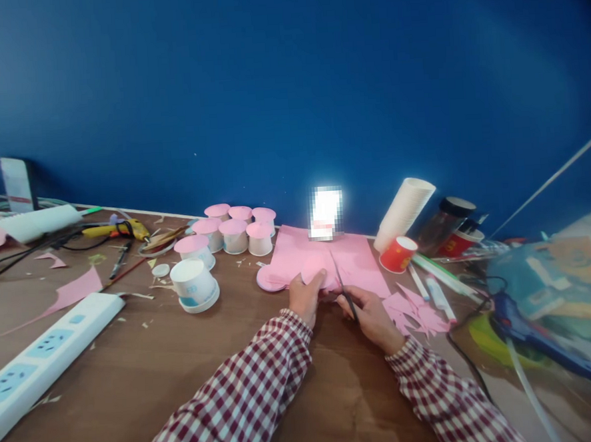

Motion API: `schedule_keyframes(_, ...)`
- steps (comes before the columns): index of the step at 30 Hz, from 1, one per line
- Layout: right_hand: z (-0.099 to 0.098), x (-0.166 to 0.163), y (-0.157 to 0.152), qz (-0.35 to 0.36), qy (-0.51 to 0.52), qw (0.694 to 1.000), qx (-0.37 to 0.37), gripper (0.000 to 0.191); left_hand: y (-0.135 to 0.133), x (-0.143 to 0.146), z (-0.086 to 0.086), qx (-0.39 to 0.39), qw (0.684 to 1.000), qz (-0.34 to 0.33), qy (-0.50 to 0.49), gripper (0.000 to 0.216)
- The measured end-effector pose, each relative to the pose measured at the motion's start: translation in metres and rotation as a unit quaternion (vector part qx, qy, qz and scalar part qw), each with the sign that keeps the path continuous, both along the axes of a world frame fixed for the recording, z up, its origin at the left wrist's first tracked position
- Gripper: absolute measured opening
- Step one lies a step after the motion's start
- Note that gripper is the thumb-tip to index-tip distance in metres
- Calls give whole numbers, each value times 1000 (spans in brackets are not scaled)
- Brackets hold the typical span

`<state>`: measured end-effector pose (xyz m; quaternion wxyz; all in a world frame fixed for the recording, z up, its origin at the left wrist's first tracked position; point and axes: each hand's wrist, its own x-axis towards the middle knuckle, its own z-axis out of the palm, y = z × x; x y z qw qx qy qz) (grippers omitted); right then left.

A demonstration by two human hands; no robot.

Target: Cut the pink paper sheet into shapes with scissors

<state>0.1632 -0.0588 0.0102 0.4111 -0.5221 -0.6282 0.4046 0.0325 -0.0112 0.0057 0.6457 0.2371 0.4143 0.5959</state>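
My left hand [306, 296] pinches a small piece of pink paper [312, 270] at the near edge of a stack of pink paper sheets [357, 254]. My right hand [371, 316] grips dark scissors [340, 281], whose blades point away from me into the pink piece. Both sleeves are red-and-white checked. Pink offcuts [415, 312] lie just right of my right hand. A pink paper disc [268, 281] rests at the sheets' left edge.
Several white cups with pink lids [236, 232] stand at the back, one upturned cup [194, 280] nearer. A white power strip [43, 353] lies left. A stack of white cups [405, 211], a red cup [398, 253], pens [439, 275] and a blue tool [527, 333] crowd the right.
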Motion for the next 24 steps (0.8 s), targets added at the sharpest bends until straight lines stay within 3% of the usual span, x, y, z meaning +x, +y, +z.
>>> schedule_keyframes(24,0,0,0,5,9,1000,-17,34,-1,0,-1,2,1000,-6,-5,32)
